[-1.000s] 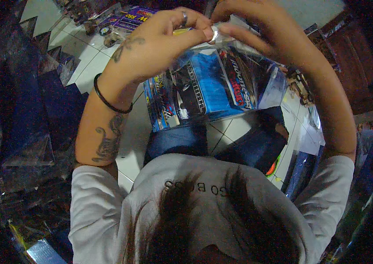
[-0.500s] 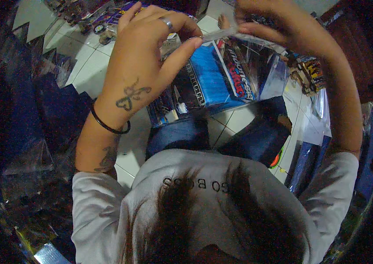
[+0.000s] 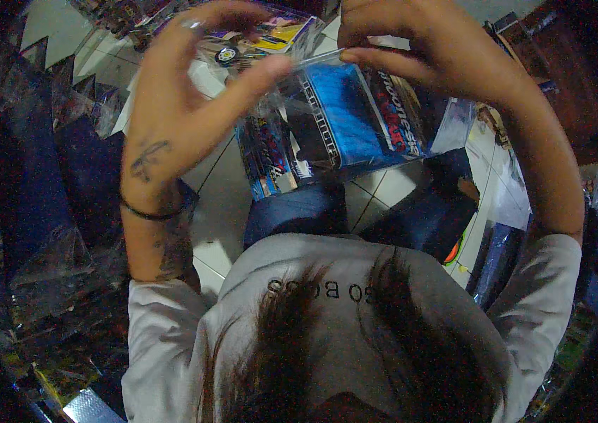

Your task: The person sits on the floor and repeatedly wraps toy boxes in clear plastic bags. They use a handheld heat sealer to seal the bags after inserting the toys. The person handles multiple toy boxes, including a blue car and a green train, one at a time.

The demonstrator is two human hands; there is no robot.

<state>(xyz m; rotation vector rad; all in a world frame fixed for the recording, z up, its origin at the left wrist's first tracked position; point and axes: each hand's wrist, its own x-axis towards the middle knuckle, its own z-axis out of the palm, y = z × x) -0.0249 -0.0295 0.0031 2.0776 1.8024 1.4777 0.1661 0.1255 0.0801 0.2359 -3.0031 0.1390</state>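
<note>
My right fingers (image 3: pixel 383 63) pinch clear bag (image 3: pixel 355 106) at 12 o'clock, left fingers (image 3: pixel 251 88) spread at 11; lopsided pull could crease it.

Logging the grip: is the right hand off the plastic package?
No, the right hand pinches the plastic package at its upper edge.
</note>
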